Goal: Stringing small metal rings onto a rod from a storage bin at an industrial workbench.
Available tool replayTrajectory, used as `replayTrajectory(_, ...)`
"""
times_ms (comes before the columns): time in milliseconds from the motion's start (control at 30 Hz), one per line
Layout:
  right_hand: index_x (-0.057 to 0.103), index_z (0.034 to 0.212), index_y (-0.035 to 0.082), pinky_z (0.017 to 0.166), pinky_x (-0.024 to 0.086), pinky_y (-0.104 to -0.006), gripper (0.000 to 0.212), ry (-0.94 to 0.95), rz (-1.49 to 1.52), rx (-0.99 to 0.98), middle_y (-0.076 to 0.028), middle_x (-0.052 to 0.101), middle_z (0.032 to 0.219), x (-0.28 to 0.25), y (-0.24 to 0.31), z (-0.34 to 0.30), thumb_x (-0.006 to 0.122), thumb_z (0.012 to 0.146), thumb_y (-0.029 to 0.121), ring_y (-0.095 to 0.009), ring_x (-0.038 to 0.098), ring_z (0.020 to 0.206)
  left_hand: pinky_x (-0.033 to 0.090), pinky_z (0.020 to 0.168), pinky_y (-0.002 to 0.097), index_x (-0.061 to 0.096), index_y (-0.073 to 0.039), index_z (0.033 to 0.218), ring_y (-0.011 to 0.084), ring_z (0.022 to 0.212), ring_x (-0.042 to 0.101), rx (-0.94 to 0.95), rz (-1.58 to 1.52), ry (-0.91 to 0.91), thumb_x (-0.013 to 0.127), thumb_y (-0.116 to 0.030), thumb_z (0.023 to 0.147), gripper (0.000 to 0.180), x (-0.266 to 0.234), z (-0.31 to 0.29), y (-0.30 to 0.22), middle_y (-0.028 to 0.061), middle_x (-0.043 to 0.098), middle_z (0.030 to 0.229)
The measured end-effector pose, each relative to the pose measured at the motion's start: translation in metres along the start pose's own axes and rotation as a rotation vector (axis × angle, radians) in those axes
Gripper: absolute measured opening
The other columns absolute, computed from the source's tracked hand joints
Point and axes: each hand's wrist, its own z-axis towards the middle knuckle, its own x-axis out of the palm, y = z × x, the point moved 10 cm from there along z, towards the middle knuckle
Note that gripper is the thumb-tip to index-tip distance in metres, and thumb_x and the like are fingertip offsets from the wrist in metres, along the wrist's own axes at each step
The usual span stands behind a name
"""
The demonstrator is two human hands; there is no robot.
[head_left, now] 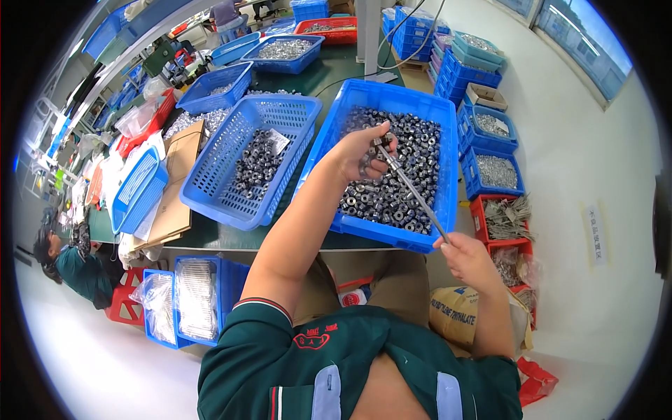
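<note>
My right hand is closed around the near end of a thin metal rod. The rod slants up and left over a solid blue bin to my left hand. That hand's fingers are curled around small dark metal rings at the rod's far end. Whether the rod passes through the rings, I cannot tell. Below both hands, the bin holds a heap of loose shiny ring-shaped metal parts.
Left of the bin stands a slotted blue basket with similar parts and a paper slip. Cardboard and more baskets crowd the green table. Stacked blue crates line the right wall. A person sits at far left.
</note>
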Motion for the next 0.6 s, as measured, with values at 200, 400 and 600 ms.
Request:
replayTrajectory(200, 0.053, 0.097, 0.005, 0.037, 0.022, -0.0190, 0.016, 0.046, 0.198, 0.051, 0.007, 0.030, 0.053, 0.028, -0.012, 0.004, 0.048, 0.094, 0.019, -0.002, 0.025, 0.041, 0.024, 0.033, 0.0184, 0.052, -0.009, 0.074, 0.0080, 0.040, 0.036, 0.017, -0.079, 0.093, 0.035, -0.044, 0.095, 0.045, 0.003, 0.003, 0.000, 0.0054, 0.052, 0.069)
replayTrajectory(400, 0.050, 0.093, 0.002, 0.035, 0.021, -0.0196, 0.020, 0.152, 0.569, 0.115, 0.005, 0.028, 0.051, 0.063, -0.015, 0.007, 0.046, 0.095, 0.022, -0.003, 0.023, 0.038, 0.022, 0.031, 0.0181, 0.049, -0.008, 0.072, 0.0087, 0.039, 0.033, 0.133, -0.144, 0.153, 0.032, -0.043, 0.095, 0.045, 0.005, 0.001, -0.015, 0.0096, 0.052, 0.071)
replayTrajectory(600, 0.051, 0.094, 0.003, 0.036, 0.021, -0.0190, 0.019, 0.107, 0.424, 0.130, 0.006, 0.029, 0.052, 0.047, -0.012, 0.006, 0.046, 0.095, 0.021, -0.003, 0.024, 0.039, 0.025, 0.033, 0.0185, 0.050, -0.009, 0.074, 0.0086, 0.039, 0.033, 0.119, -0.096, 0.099, 0.033, -0.045, 0.095, 0.045, 0.001, 0.000, -0.013, 0.0092, 0.052, 0.071)
